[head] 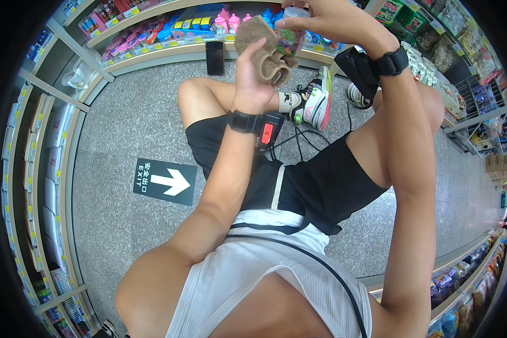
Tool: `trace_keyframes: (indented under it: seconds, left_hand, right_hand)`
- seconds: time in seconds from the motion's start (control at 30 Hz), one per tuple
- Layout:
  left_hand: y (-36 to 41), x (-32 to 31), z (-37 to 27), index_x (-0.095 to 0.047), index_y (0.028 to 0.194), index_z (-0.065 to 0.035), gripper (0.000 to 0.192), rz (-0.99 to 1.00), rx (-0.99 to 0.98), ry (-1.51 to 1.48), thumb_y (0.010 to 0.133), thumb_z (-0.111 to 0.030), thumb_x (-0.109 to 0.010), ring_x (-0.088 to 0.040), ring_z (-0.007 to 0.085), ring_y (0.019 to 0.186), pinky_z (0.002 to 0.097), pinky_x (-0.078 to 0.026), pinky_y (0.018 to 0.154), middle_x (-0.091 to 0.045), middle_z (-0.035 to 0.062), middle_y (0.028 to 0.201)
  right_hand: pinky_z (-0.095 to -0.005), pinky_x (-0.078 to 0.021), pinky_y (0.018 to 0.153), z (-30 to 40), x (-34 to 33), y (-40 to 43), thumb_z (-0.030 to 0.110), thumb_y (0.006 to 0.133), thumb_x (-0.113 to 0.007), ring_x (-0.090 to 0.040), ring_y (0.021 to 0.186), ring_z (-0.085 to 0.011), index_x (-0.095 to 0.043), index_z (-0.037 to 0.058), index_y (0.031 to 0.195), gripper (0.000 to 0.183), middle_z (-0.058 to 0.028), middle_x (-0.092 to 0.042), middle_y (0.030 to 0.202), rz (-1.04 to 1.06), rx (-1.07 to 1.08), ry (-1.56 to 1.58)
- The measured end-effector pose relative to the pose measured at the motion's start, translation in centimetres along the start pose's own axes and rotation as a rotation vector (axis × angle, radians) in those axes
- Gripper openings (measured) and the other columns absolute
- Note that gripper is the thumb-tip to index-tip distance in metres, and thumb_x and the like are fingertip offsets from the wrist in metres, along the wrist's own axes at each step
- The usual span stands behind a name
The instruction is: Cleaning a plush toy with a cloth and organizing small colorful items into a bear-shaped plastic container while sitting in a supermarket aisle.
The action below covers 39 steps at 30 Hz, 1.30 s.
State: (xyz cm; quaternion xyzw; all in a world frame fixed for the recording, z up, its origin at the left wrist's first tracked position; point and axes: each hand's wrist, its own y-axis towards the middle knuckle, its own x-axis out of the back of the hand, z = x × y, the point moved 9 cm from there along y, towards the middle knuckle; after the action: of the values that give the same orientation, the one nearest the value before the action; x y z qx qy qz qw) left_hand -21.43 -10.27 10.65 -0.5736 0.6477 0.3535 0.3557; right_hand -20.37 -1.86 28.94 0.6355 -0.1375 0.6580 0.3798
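My left hand [253, 74] grips a brown plush cloth [257, 36], which is bunched and folded over below the thumb. To its right, my right hand [331, 19] holds a clear plastic jar [290, 42] near its top, thumb on the near side. Colourful contents show through the jar's wall. Cloth and jar are close together, and part of the cloth lies behind or against the jar's lower end; whether they touch is hard to tell. Some right-hand fingers are cut off by the top edge of the view.
Ahead, a shelf [160, 57] carries pink bottles [233, 22] and other packaged goods. A smartphone [214, 58] rests at its base. A floor exit sign [164, 181] lies left of my crossed legs. Black cables [300, 137] trail between them. Shelving [67, 177] stands left; packets [448, 97] are stacked right.
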Motion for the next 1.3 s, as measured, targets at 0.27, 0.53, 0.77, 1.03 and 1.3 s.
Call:
trace_keyframes:
  seconds: [0.27, 0.53, 0.77, 1.03, 1.3]
  left_hand:
    - [0.2, 0.2, 0.0, -0.062, 0.121, -0.0081, 0.035, -0.002, -0.018, 0.055, 0.091, -0.027, -0.066, -0.068, 0.0258, 0.101, 0.0441, -0.056, 0.088, -0.069, 0.0084, 0.110]
    - [0.2, 0.1, -0.2, -0.061, 0.120, -0.0075, 0.035, 0.012, -0.025, 0.048, 0.091, -0.026, -0.066, -0.068, 0.0251, 0.099, 0.0430, -0.057, 0.085, -0.069, 0.0086, 0.107]
    - [0.1, 0.3, 0.1, -0.062, 0.119, -0.0054, 0.034, -0.002, 0.023, -0.036, 0.089, -0.021, -0.071, -0.067, 0.0235, 0.092, 0.0340, -0.056, 0.073, -0.068, 0.0099, 0.103]
    - [1.0, 1.5, 0.8, -0.062, 0.119, -0.0049, 0.036, -0.023, 0.036, -0.024, 0.089, -0.023, -0.071, -0.068, 0.0242, 0.093, 0.0334, -0.056, 0.074, -0.069, 0.0097, 0.104]
    - [1.4, 2.2, 1.5, -0.063, 0.117, -0.0049, 0.034, -0.032, 0.057, -0.038, 0.090, -0.023, -0.070, -0.069, 0.0243, 0.092, 0.0336, -0.056, 0.075, -0.070, 0.0096, 0.101]
  right_hand:
    - [-0.0441, -0.0540, 0.079, -0.1, -0.2, 0.0, 0.029, 0.089, -0.070, -0.070, 0.090, -0.0392, -0.069, -0.0061, 0.109, 0.040, -0.0267, -0.071, 0.096, 0.067, -0.058, 0.017]
    - [-0.0443, -0.0540, 0.080, -0.2, -0.1, -0.1, 0.031, 0.088, -0.074, -0.069, 0.094, -0.0410, -0.069, -0.0058, 0.109, 0.042, -0.0273, -0.071, 0.098, 0.034, -0.023, -0.004]
    - [-0.0447, -0.0536, 0.078, 0.1, -0.1, 0.1, 0.030, 0.086, -0.078, -0.067, 0.089, -0.0423, -0.069, -0.0069, 0.104, 0.042, -0.0276, -0.070, 0.094, 0.034, 0.024, -0.044]
    - [-0.0449, -0.0533, 0.077, 0.1, 0.4, -0.1, 0.027, 0.083, -0.080, -0.067, 0.087, -0.0423, -0.069, -0.0071, 0.101, 0.040, -0.0278, -0.069, 0.091, 0.011, 0.043, -0.048]
    - [-0.0448, -0.0538, 0.076, 0.0, 0.3, 0.0, 0.024, 0.081, -0.080, -0.068, 0.088, -0.0417, -0.069, -0.0063, 0.100, 0.037, -0.0278, -0.069, 0.091, 0.038, 0.002, -0.060]
